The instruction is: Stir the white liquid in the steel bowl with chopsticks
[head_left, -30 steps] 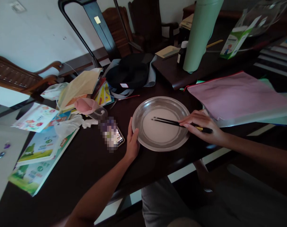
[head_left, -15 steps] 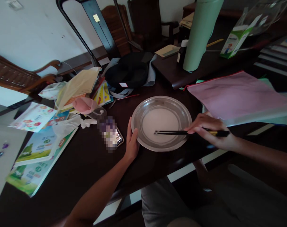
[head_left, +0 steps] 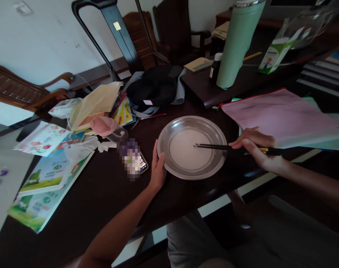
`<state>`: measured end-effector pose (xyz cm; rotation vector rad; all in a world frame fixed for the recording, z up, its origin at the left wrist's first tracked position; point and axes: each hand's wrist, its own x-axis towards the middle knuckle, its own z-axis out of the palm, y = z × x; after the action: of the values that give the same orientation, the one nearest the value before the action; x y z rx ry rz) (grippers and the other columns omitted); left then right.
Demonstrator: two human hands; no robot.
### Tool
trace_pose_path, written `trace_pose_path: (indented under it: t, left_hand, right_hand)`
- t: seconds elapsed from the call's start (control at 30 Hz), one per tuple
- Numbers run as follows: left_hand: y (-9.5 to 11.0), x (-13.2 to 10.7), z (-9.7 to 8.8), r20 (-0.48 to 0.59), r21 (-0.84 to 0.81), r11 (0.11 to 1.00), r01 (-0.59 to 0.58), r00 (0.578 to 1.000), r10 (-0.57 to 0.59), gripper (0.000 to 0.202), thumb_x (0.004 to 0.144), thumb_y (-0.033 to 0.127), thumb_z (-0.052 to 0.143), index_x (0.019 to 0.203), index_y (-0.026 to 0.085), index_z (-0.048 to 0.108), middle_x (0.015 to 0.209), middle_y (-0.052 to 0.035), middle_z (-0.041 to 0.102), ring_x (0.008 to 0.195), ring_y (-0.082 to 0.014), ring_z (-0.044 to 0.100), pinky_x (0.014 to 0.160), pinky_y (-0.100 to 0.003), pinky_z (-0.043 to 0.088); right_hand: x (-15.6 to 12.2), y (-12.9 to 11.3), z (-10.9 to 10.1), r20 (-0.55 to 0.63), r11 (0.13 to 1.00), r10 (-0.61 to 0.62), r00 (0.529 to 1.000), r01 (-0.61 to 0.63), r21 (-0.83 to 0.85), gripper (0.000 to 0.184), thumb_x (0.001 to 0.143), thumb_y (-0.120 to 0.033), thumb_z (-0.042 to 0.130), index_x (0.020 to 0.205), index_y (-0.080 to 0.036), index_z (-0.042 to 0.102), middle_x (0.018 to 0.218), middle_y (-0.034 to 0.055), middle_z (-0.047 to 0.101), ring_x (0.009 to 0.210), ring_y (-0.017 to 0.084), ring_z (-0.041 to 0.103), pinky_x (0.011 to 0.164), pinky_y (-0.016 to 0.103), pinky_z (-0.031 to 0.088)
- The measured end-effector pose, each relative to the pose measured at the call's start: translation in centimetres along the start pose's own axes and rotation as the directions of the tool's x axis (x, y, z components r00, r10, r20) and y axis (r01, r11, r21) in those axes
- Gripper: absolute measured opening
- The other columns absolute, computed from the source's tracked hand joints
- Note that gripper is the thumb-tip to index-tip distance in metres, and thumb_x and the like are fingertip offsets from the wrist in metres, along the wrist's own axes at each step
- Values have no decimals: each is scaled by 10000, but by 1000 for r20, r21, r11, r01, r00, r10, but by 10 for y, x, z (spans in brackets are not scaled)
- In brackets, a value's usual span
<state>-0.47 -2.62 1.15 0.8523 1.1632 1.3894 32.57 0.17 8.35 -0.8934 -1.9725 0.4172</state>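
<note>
A round metal plate (head_left: 169, 131) with a pale flat bottom lies on the dark table. My left hand (head_left: 157, 167) rests against the plate's left rim, fingers straight and close together. My right hand (head_left: 256, 149) is at the plate's right side, closed on a pair of black chopsticks (head_left: 214, 146). The chopsticks lie nearly level, their tips over the middle of the plate.
A phone (head_left: 133, 160) lies just left of my left hand. Books and papers (head_left: 46, 175) cover the table's left side. A pink folder (head_left: 278, 111) lies to the right. A green flask (head_left: 236, 41), a small bottle (head_left: 215, 67) and a black bag (head_left: 155, 85) stand behind the plate.
My right hand has drawn back to the right with the chopsticks, whose tips slid from the plate's left part toward its middle. The left hand stayed at the rim.
</note>
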Motion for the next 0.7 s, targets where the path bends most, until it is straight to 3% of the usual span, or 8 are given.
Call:
trace_pose_path:
  t: [0.13, 0.27, 0.4, 0.5, 0.7]
  left_hand:
    - [-2, 1, -1, 9, 20, 1000, -12, 1000, 12, 858, 849, 628, 744, 1606, 378, 427, 1741, -25, 357, 1600, -293, 351, 1314, -437, 297]
    - [-2, 2, -1, 4, 8, 1000, -7, 1000, 7, 890, 829, 643, 756, 1609, 375, 420, 1728, -40, 383, 1584, -300, 383, 1302, -442, 321]
    - [-1, 2, -1, 4, -1, 1000, 11, 1000, -11, 916, 809, 654, 770, 1609, 378, 419, 1717, -57, 403, 1558, -317, 425, 1288, -469, 344]
    - [-2, 3, 0, -8, -10, 1000, 2, 1000, -2, 935, 788, 660, 787, 1601, 363, 434, 1721, -59, 395, 1568, -320, 407, 1304, -466, 309]
    - [-5, 2, -1, 14, -4, 1000, -18, 1000, 18, 890, 842, 632, 753, 1614, 365, 402, 1758, -43, 315, 1613, -289, 324, 1325, -449, 257]
  right_hand:
    - [-6, -6, 3, 56, 995, -51, 997, 46, 89, 327, 1086, -331, 497, 869, -275, 736, 817, 7, 808, 709, 198, 733, 752, 428, 498]
    - [-4, -9, 22, 133, 993, -121, 984, 117, 35, 202, 1057, -272, 567, 976, -259, 752, 913, 7, 834, 753, 170, 745, 734, 389, 468]
    - [4, -4, 34, 160, 992, -113, 981, 120, -36, 161, 1041, -287, 602, 1021, -268, 760, 1003, 17, 843, 820, 190, 756, 758, 403, 455]
    - [8, 2, 30, 120, 994, -64, 991, 74, -75, 175, 1046, -309, 595, 985, -261, 752, 1003, 27, 839, 830, 208, 756, 773, 418, 448]
    - [8, 3, 3, -31, 1000, -11, 999, 10, -26, 349, 1084, -350, 495, 822, -286, 716, 789, 15, 785, 698, 224, 706, 750, 460, 434]
